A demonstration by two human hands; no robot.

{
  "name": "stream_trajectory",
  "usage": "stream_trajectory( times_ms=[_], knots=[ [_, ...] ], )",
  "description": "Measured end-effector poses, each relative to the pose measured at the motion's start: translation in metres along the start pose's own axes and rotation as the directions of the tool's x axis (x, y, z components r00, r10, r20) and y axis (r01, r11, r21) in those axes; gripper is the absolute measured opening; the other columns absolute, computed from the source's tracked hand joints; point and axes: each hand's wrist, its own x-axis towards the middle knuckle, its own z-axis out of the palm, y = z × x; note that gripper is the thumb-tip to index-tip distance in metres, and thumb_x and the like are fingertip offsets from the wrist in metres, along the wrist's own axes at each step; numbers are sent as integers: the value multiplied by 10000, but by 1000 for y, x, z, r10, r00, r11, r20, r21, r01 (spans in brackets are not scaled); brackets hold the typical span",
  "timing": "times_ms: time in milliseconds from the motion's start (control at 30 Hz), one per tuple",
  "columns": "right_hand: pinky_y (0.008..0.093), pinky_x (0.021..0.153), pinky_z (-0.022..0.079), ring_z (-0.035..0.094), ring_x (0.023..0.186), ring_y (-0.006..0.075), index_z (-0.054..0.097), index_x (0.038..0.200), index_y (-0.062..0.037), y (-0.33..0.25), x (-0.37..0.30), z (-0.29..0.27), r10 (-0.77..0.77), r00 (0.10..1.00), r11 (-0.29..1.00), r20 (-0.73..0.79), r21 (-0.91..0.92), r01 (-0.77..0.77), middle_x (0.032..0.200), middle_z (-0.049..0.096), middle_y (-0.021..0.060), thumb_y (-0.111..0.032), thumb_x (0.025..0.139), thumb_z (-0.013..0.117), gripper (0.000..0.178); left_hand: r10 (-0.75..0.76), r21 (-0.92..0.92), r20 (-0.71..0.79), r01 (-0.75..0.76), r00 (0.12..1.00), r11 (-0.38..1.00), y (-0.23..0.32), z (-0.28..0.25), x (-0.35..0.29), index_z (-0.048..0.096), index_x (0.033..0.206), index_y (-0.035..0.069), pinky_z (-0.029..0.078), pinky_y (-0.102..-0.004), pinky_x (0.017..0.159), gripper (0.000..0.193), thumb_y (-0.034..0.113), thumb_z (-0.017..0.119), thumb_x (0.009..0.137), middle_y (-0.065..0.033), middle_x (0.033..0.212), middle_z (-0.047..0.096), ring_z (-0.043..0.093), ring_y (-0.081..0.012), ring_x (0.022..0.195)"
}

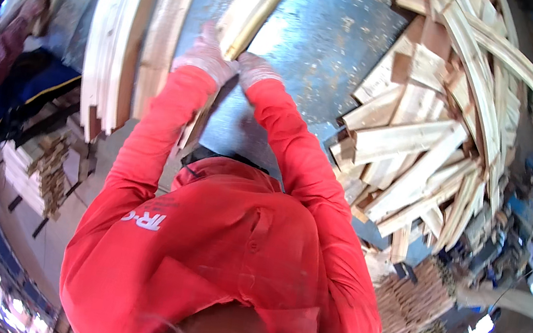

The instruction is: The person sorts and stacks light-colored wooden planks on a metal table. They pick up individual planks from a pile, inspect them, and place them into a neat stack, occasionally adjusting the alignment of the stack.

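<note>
Single head-worn fisheye view, looking steeply down and forward over the wearer's red shirt (219,249) onto a metal table (326,44) close below, edges bending toward the dark rim; no second view to overlap.

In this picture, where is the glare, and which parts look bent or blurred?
Head view: glare whitens the long pale wooden strip held by both gloved hands, left hand and right hand; the grey metal table shines; the heap of pale wood offcuts bends toward the rim; the lower-left edge is blurred and overexposed.
</note>
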Motion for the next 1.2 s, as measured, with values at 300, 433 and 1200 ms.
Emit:
stream_trajectory(
  times_ms=[300, 433, 1200],
  knots=[
    [437, 928, 485, 545, 1158, 349, 336, 1429, -14, 5, -47, -7, 38, 994, 588, -105, 807, 63, 1350, 507, 201, -495, 904, 553, 745, 198, -544, -48, -192, 979, 817, -57, 19, 0, 352, 1424, 60, 455, -403, 954, 877, 359, 769, 713, -179, 1198, 597, 592, -278, 1089],
    [395, 1017, 411, 468, 1243, 339, 245, 1462, 6, 25, -23, 5, -52, 998, 442, 47, 897, -19, 1390, 448, 231, -532, 769, 700, 989, 109, -956, 261, 241, 959, 167, -65, 69, 2, 508, 1332, 17, 471, -332, 922, 696, 476, 652, 828, -116, 1171, 640, 606, -197, 1068],
    [403, 1110, 304, 408, 1280, 362, 180, 1455, 65, -171, 9, 116, -148, 928, 859, -342, 421, 292, 1385, 393, 268, -306, 617, 841, 1130, -252, -307, -517, 98, 818, 947, -276, -177, 44, 495, 1320, 5, 392, -405, 1018, 719, 553, 551, 859, -266, 1301, 531, 496, -404, 1220]
  ],
)
